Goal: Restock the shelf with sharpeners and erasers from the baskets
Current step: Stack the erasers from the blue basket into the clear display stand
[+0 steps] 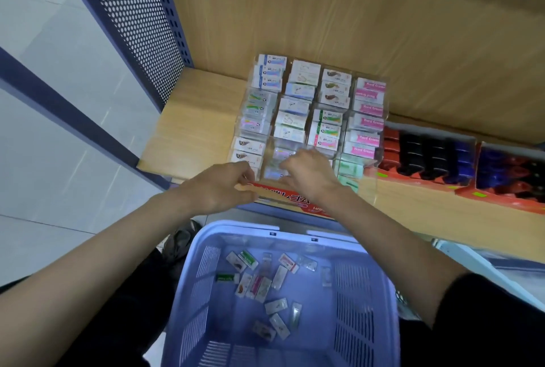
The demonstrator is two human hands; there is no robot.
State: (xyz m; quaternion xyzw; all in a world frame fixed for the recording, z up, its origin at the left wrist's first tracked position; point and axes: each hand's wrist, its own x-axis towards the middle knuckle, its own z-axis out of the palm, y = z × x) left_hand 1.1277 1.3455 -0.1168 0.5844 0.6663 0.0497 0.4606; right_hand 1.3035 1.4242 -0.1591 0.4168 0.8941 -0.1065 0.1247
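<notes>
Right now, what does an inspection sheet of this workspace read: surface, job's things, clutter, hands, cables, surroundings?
Surface: wooden shelf, bare at its left end.
Job's things: clear rack of packed erasers on the shelf; blue basket below, loose erasers scattered on its bottom.
Clutter: nothing seen.
Hands: left hand curls on the rack's front edge; right hand reaches into a front compartment, its grasp hidden.
Cables: nothing seen.
Surroundings: red boxes of red, black and blue items right of the rack, too blurred to name; perforated side panel; tiled floor.
</notes>
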